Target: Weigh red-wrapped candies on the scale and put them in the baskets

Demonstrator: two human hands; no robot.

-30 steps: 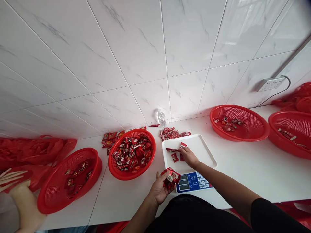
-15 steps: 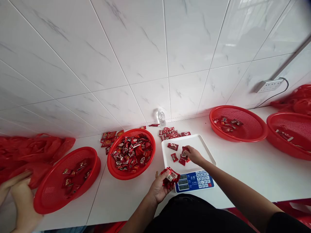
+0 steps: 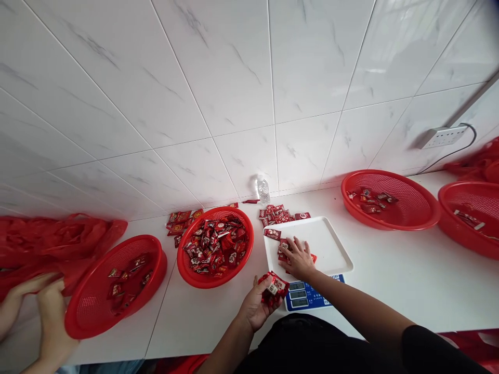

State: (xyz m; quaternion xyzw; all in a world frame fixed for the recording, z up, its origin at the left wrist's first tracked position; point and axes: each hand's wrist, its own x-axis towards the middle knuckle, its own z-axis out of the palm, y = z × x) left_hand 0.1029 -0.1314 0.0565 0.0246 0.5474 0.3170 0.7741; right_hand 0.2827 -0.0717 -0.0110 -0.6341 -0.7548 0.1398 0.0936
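My left hand (image 3: 254,307) is closed around several red wrapped candies (image 3: 276,286), just in front of a weighing scale (image 3: 299,296). Fingers spread, my right hand (image 3: 300,261) lies palm down over red candies (image 3: 284,246) on the scale's white tray (image 3: 331,244). Those candies are partly hidden beneath it. One longer red packet (image 3: 272,234) rests at the tray's back left corner. Left of the tray stands a red basket (image 3: 180,267) heaped with similar candies. My right forearm covers part of the blue keypad.
More candies (image 3: 278,214) lie behind the tray, near a clear bottle (image 3: 263,190). Red baskets holding a few packets stand left (image 3: 74,317) and right (image 3: 409,205). At the far left, another person's hands (image 3: 49,306) touch red plastic bags (image 3: 93,231). A socket strip (image 3: 442,137) is on the wall.
My right hand has gone from pinching a candy to lying spread over the candies on the tray. My left hand keeps its candies. The view has shifted slightly.
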